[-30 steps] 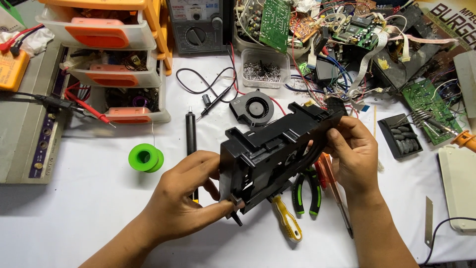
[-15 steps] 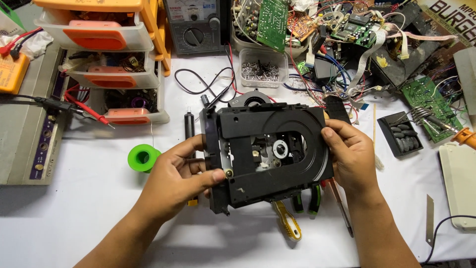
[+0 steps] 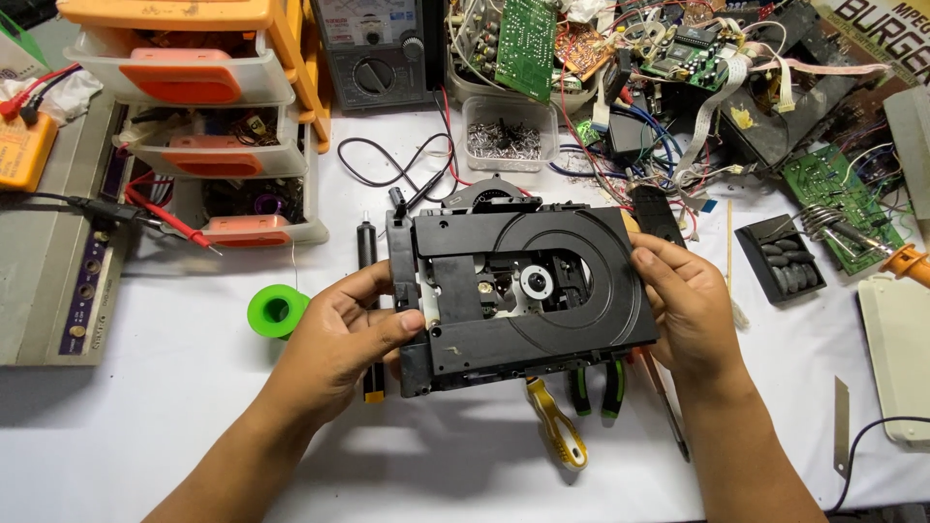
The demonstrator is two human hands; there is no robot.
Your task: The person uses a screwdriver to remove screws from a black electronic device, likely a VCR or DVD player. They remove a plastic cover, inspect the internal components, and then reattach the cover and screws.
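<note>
Head view: left hand [image 3: 339, 344] and right hand [image 3: 683, 305] grip opposite edges of a black disc-drive mechanism [image 3: 523, 286], held above the white table [image 3: 145, 426]. Behind it, a clear tub [image 3: 509, 131] holds small metal parts; orange-fronted drawers [image 3: 194, 126] hold wires.

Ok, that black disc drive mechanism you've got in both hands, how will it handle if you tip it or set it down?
The black disc drive mechanism looks stiff: a moulded plastic frame held flat by the left hand and right hand at its ends. Probably light for its size, being mostly open plastic. The exposed central hub and the parts around it look fragile, so edge grips seem safest.
</note>
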